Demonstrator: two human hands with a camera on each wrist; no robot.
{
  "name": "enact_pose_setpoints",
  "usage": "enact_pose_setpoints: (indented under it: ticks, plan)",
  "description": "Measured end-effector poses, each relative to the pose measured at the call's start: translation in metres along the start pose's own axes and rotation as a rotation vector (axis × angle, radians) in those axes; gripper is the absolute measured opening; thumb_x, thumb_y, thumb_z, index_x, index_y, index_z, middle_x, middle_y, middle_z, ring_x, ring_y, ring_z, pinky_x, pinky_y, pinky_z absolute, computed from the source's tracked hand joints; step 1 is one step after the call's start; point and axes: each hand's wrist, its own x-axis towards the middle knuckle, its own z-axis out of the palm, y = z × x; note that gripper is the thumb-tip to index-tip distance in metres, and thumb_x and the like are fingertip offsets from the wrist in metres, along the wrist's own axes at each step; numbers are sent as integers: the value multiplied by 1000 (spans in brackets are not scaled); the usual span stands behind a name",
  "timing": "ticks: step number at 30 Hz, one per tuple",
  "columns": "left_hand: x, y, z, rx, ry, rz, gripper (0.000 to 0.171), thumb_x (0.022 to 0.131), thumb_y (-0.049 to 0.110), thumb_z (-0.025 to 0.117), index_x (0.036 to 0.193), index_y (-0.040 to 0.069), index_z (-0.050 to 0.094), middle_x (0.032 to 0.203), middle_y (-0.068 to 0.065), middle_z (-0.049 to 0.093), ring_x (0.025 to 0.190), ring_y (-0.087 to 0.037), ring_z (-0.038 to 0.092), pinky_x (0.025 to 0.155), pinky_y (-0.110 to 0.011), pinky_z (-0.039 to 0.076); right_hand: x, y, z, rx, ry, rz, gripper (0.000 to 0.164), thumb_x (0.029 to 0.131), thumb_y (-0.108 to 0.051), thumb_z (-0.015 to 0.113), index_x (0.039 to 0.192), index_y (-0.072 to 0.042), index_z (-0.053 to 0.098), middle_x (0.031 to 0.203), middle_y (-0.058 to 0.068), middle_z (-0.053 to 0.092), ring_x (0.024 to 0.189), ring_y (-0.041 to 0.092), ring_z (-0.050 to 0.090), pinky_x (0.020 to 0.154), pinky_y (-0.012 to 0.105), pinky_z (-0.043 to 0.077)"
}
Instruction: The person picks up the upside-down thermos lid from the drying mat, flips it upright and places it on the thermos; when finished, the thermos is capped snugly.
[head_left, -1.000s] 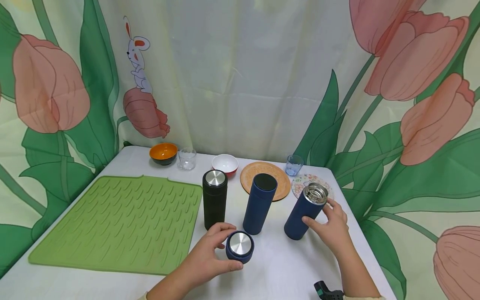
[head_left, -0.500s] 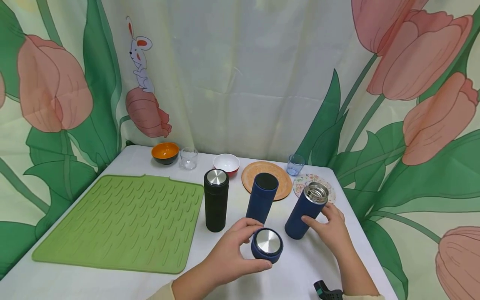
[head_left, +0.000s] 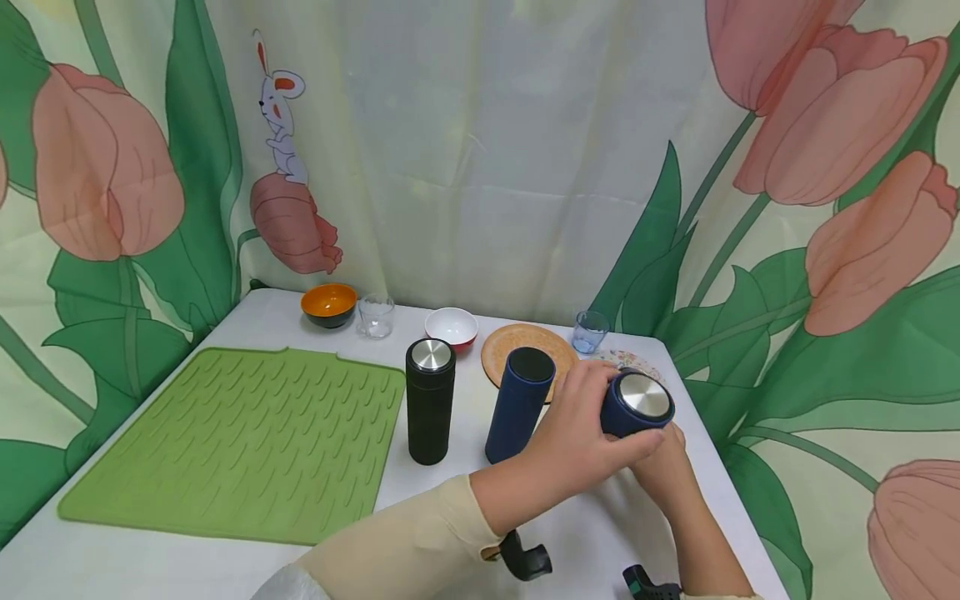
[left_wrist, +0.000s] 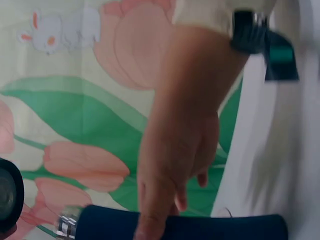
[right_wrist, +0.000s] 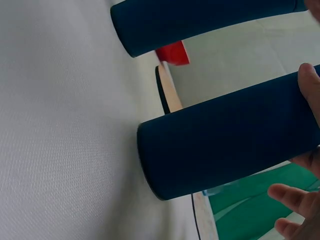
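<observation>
My left hand (head_left: 573,425) holds a dark blue flask lid (head_left: 637,402) with a shiny steel top, its fingers and thumb on opposite sides. Below it in the head view, the lid hides the mouth of a blue vacuum flask (right_wrist: 225,140). In the left wrist view, the lid sits a short gap beyond the flask's bare steel neck (left_wrist: 67,222). My right hand (head_left: 663,467) grips that flask's upper body. Left of my hands stand a second blue flask (head_left: 517,408), its dark top on, and a black flask (head_left: 430,408) with a steel-topped lid.
A ridged green mat (head_left: 240,442) covers the table's left side. Along the back stand an orange bowl (head_left: 328,304), a clear glass (head_left: 375,315), a red-and-white bowl (head_left: 452,325), a round wooden plate (head_left: 498,354), a bluish glass (head_left: 589,332) and a floral plate (head_left: 630,360).
My left hand has carried the lid rightward, from in front of the second blue flask to over the flask in my right hand. The right hand has stayed nearly still.
</observation>
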Motion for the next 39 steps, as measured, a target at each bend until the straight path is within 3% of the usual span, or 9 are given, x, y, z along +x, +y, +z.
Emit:
enact_pose_setpoints:
  ticks: [5,8,12,19,26,33,39]
  plan:
    - [27,-13,17,52,39,-205,75,93,61,73,149,16,51,150,-1,48,125,-10,55,96,-30,54,-1,-3,1,69,-43,87,69,97,-31,79,156,-9,50,166,21,42,155,49,21,113,76,31]
    - [34,-21,26,47,26,-270,77,92,63,74,151,19,50,152,2,48,123,-9,59,96,-32,56,-3,-5,0,69,-76,126,76,98,-41,77,161,-13,45,171,18,36,159,48,15,114,78,29]
    - [39,-24,31,62,20,-269,75,91,63,76,149,21,52,149,2,51,119,-8,59,92,-31,57,-5,-3,1,71,-75,142,78,97,-45,77,162,-15,45,172,17,36,160,47,12,114,80,27]
    - [47,-28,37,179,-7,-234,78,90,63,77,153,24,52,150,1,53,120,-10,62,88,-27,57,-5,-5,0,79,-66,132,76,97,-41,78,161,-16,46,171,19,35,159,48,14,113,79,27]
    - [46,-38,38,66,-25,-248,76,90,60,79,153,26,53,148,2,54,123,-9,60,91,-28,56,-3,-7,-1,66,-60,98,74,96,-41,79,156,-9,52,170,23,36,158,52,14,116,79,21]
    - [48,-42,34,60,-31,-216,74,89,56,81,150,23,55,151,-1,52,127,-11,58,96,-29,55,-3,-8,-1,58,-73,114,80,95,-49,78,159,-11,49,171,22,34,160,52,12,117,80,20]
    - [41,-41,39,32,12,-308,90,78,49,94,151,21,49,148,1,50,127,-13,58,101,-37,55,-2,-9,-1,66,-92,162,71,95,-42,80,153,-10,54,165,21,43,160,50,12,119,78,20]
